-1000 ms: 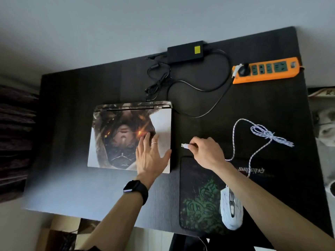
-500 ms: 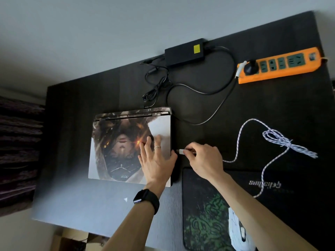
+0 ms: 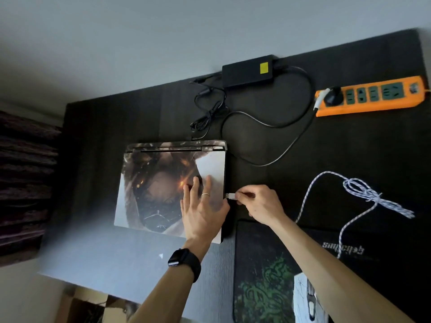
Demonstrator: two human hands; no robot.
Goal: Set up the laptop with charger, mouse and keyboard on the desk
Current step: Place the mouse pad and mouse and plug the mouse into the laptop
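Closer now, our right hand [image 3: 261, 203] pinches the mouse plug [image 3: 230, 196] at the laptop's [image 3: 158, 183] side, our left hand [image 3: 200, 213] lies flat-fingered on its lid, and we judge a straight push comes next.

Dark wood-grain surface [image 3: 349, 159], closed art-skinned laptop [image 3: 163, 183], black power brick [image 3: 245, 72], orange power strip [image 3: 370, 99], green-patterned mouse pad [image 3: 261, 276], white mouse [image 3: 305, 299]

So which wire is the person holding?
The white braided mouse cable: the right hand pinches its silver USB plug. The black charger cable lies untouched.
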